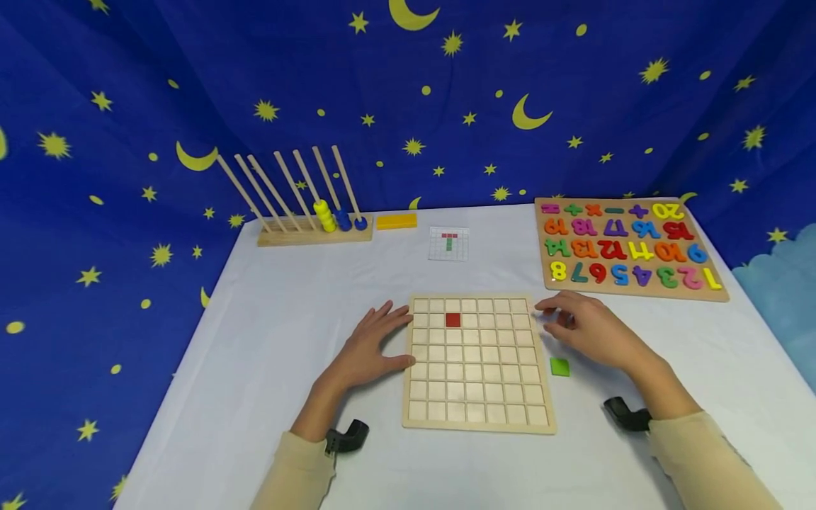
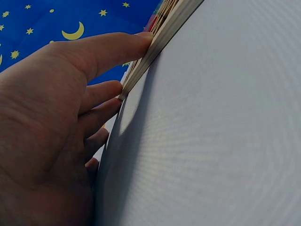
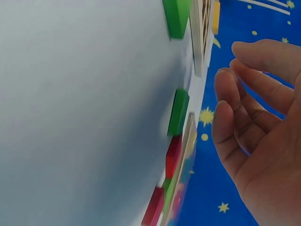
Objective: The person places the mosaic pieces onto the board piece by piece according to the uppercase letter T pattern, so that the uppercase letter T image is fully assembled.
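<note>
A square wooden grid board [image 1: 482, 427] lies flat on the white table. One red tile [image 1: 452, 320] sits in a cell of its second row from the far side, third column from the left. My left hand [image 1: 366, 354] is spread, its thumb and fingertips touching the board's left edge. Beyond the right edge my right hand [image 1: 589, 329] hovers above the table, fingers loosely bent and nothing between them. A green tile [image 1: 559, 367] lies below it, beside the board. From the right wrist, another green tile [image 3: 178, 113] and red tiles [image 3: 173, 157] show on the table under that hand.
Behind the board lies a small pattern card [image 1: 449, 244] with a red and green T. A wooden peg stand [image 1: 315, 237] with yellow and blue beads is at the back left, beside a yellow-orange block [image 1: 397, 222]. A number puzzle board [image 1: 631, 289] occupies the back right.
</note>
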Available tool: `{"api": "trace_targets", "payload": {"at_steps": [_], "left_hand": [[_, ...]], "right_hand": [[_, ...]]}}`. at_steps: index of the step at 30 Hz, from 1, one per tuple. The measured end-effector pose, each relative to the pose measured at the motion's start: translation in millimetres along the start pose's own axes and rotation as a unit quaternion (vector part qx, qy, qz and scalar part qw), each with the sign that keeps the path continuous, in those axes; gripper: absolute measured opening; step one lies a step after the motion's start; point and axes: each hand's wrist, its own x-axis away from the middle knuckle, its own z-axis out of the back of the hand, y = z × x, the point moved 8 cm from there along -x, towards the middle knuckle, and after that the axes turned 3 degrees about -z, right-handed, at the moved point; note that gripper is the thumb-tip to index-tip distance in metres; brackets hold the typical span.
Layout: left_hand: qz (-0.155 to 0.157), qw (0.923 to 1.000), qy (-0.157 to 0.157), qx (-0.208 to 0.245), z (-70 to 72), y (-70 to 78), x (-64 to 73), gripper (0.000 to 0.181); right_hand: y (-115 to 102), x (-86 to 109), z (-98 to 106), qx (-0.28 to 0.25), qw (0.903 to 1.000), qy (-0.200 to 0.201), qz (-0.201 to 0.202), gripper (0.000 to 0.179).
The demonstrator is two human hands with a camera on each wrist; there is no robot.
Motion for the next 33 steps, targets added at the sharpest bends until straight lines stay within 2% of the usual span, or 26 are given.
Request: {"api": "trace_targets", "payload": {"at_steps": [21,29,33], "left_hand": [[-0.011,0.9998,-0.008,-0.015,-0.1,-0.8,-2.0,0.077],[-0.013,0.9998,-0.007,-0.017,0.0,0.1,-1.9,0.077],[-0.012,0.9998,-0.005,-0.015,0.2,0.0,-1.6,0.077]], "right_hand": [[33,15.2,23,0.017,0.9993,0.024,-0.025,0.033],[51,18.7,27,0.034,0.9967,0.02,-0.071,0.038],[55,18.8,26,0.035,0.9967,0.018,-0.071,0.038]]}}
